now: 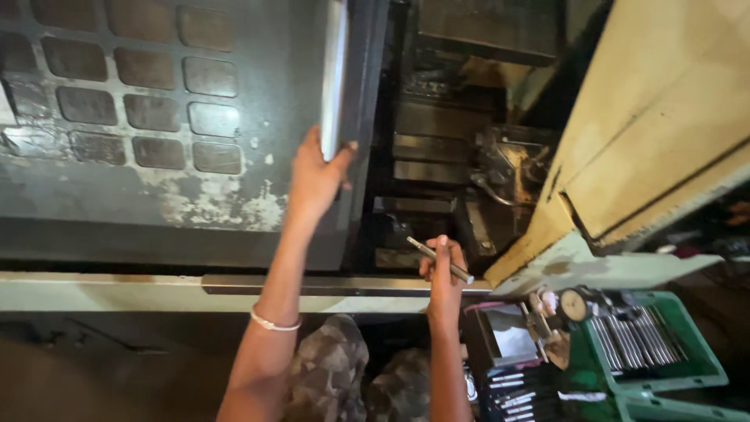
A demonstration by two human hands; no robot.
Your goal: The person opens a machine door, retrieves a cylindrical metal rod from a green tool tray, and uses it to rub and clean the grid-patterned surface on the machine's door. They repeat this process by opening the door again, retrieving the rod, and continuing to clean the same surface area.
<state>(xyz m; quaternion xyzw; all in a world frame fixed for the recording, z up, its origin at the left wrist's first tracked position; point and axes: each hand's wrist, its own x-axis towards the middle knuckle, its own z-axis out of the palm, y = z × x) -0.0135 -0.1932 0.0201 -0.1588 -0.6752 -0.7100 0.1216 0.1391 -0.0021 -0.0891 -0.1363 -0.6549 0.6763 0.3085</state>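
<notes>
Left hand (316, 176) clamps the door (195, 156) edge for leverage; right hand (444, 270) fingers pinch a rod (439, 259), clear of the machine (461, 156).

A machine shop, seen at the open door of a metal-cutting machine.
You face a grimy sliding machine door (156, 117) with worn paint and a gridded window; behind it sit dark, oily metal parts (469, 164). To your right, a green tray (664, 352) holds steel rods beside a dial gauge (574, 305).
</notes>
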